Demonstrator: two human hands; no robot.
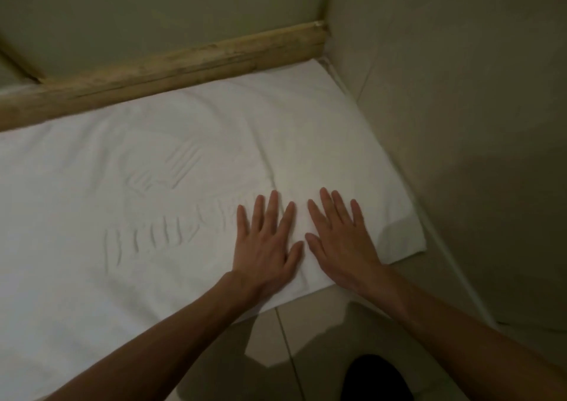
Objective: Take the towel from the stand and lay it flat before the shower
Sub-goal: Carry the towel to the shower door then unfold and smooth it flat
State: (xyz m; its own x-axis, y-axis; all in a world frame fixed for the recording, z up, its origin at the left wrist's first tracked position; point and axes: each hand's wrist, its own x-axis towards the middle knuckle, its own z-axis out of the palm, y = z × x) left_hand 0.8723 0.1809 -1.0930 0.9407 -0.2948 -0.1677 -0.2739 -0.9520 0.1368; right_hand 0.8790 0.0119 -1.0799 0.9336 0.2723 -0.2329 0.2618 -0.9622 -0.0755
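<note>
Towel: the white towel (92, 167) lies spread flat on the tiled floor (310, 336). Its far long edge runs along the wooden sill (171, 69) at 12 o'clock, and its short end reaches close to the wall (460, 100) at 3 o'clock.
Towel surface: a raised pattern and pressed letters (147, 241) show near the middle; I cannot read them. A soft fold runs from the middle toward the hands.
Left hand (265, 244): palm down on the towel, fingers straight and spread, pointing to 12 o'clock.
Right hand (340, 244): also flat on the towel, fingers spread, just beside the left hand at its 3 o'clock; the thumbs are near but apart.
Place of hands: near the towel's 5 o'clock corner, by its near edge.
Dark shape (374, 379): at 6 o'clock on the floor; I cannot tell what it is.
</note>
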